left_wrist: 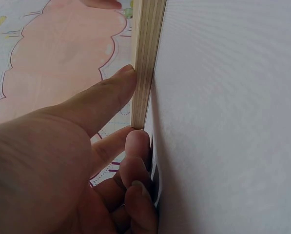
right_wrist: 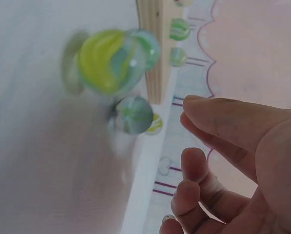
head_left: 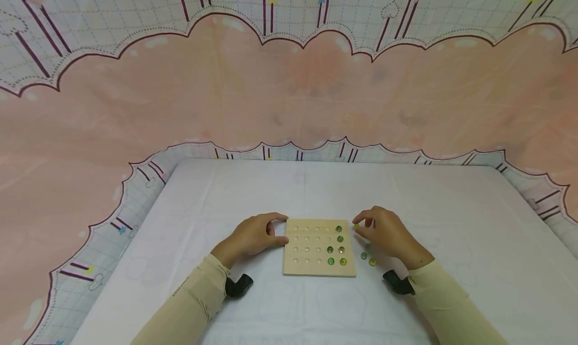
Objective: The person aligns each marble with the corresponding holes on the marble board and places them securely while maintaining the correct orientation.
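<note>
A pale wooden board [head_left: 316, 272] with rows of round hollows lies flat on the table. Several green and yellow marbles [head_left: 331, 261] sit in hollows on its right side. My left hand [head_left: 253, 233] holds the board by its far left corner, thumb on the left edge and index finger at the corner. My right hand [head_left: 384, 230] hovers right of the board, its bent fingers holding nothing. Close by its fingertips in the head view is a yellow marble [head_left: 356, 225]. In the right wrist view this yellow marble [right_wrist: 156, 124] lies past a greenish glass marble [right_wrist: 134, 114].
A green marble [head_left: 364, 255] and a second yellow marble [head_left: 372, 262] lie loose on the white tabletop [head_left: 253, 194], right of the board below my right hand. A patterned peach cloth [head_left: 271, 99] hangs behind the table. Dark wrist cameras [head_left: 239, 286] are strapped under both wrists.
</note>
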### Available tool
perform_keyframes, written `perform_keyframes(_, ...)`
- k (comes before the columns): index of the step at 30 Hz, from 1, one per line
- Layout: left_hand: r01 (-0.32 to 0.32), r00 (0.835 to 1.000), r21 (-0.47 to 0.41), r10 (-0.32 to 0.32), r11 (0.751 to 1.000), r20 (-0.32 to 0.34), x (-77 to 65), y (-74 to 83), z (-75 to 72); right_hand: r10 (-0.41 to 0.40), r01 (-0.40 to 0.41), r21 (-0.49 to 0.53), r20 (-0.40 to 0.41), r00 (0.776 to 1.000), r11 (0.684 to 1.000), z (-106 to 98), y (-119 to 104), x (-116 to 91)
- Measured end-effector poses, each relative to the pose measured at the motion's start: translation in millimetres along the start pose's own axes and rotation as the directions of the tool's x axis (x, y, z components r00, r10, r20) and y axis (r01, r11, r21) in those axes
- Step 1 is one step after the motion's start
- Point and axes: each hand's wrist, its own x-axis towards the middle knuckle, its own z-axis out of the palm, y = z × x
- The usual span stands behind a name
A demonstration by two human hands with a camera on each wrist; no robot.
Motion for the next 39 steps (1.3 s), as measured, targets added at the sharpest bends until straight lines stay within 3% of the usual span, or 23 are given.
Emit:
perform_keyframes(23, 0.008, 1.000, -0.012, -0.008, 1.000, 0.005, -0.3, 0.8, 1.1, 0.078, -0.078, 0.003, 0.031, 0.996, 0.997, 3.3, 9.8, 3.4)
perform_keyframes(39, 0.001, 1.000, 0.001, -0.001, 1.000, -0.002, 0.2, 0.6, 0.2, 0.068, -0.069, 0.024, 0.043, 0.997, 0.997, 3.3, 9.4, 4.2)
